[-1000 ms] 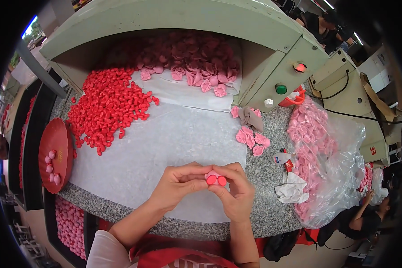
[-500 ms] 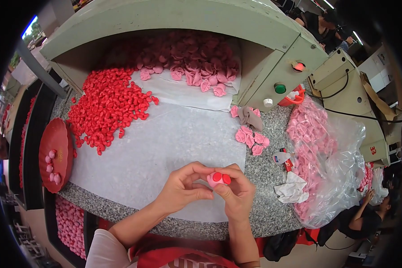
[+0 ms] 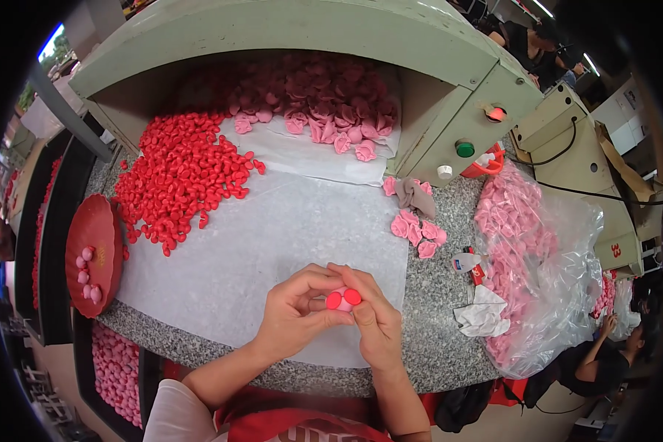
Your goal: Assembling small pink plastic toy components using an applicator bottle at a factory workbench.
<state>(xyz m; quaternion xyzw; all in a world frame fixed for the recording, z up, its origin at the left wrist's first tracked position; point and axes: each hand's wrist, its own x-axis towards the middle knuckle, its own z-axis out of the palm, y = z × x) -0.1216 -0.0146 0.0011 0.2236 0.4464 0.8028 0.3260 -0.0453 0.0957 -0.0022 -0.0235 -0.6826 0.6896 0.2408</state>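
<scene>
Small red-and-pink piece point(image 3: 343, 299): pinched between fingers of left hand point(image 3: 296, 315) and right hand point(image 3: 376, 324), above near edge of white sheet point(image 3: 272, 243). Sheet covers speckled granite counter point(image 3: 449, 324). Red pile point(image 3: 180, 177) far left. Clear bag point(image 3: 545, 272) of pink pieces right. Piece's exact form hidden by fingers.

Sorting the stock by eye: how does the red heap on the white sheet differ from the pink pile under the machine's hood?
The red heap is bright red with small pieces; the pink pile is pale pink with larger, ruffled, flower-like pieces. The red heap lies in the open, the pink pile partly shaded under the hood. Both rest loose on the white sheet.
</scene>
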